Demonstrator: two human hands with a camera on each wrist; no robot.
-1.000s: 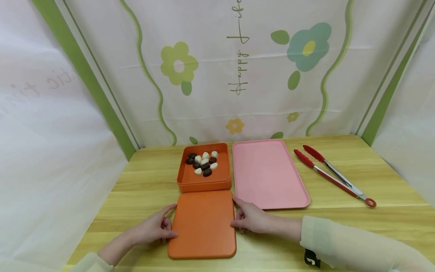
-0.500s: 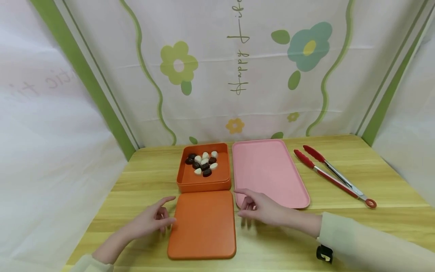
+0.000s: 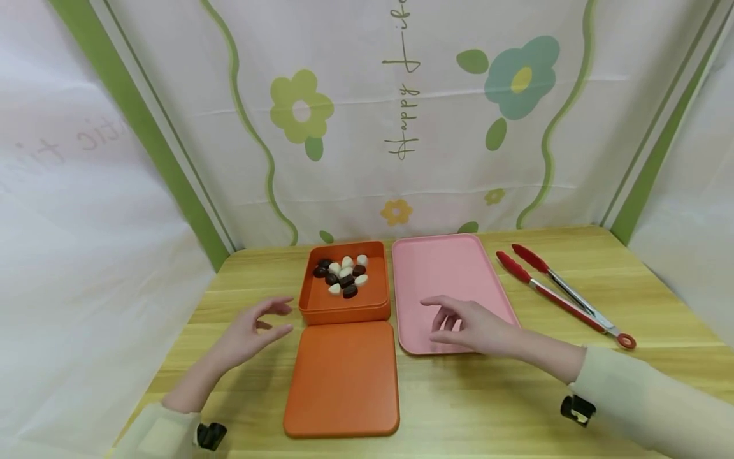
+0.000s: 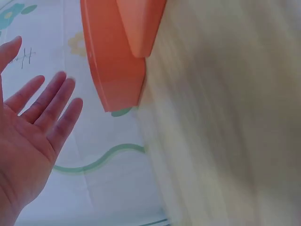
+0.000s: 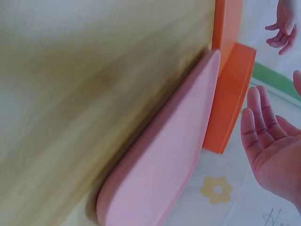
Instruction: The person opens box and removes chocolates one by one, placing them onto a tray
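My left hand (image 3: 246,336) hovers left of the orange box (image 3: 344,315), fingers loosely bent and holding nothing. Over the near part of the pink tray (image 3: 447,274) is my right hand (image 3: 473,326), also holding nothing, its fingers relaxed. In front of the box lies its flat orange lid (image 3: 344,382). Several dark and white pieces (image 3: 346,272), like small chocolates, sit inside the box. Both wrist views show the hands raised with spread or relaxed fingers: the left hand (image 4: 37,127) near the box (image 4: 117,70), the right hand (image 5: 273,141) near the tray (image 5: 164,146).
Red-tipped metal tongs (image 3: 564,296) lie spread on the wooden table (image 3: 648,306), right of the tray. A white curtain (image 3: 355,172) with printed flowers hangs behind the table's far edge, and further white cloth closes off both sides.
Both hands have let go of the lid's sides and risen away from it, the left toward the box's left side, the right over the pink tray. The lid stays on the table.
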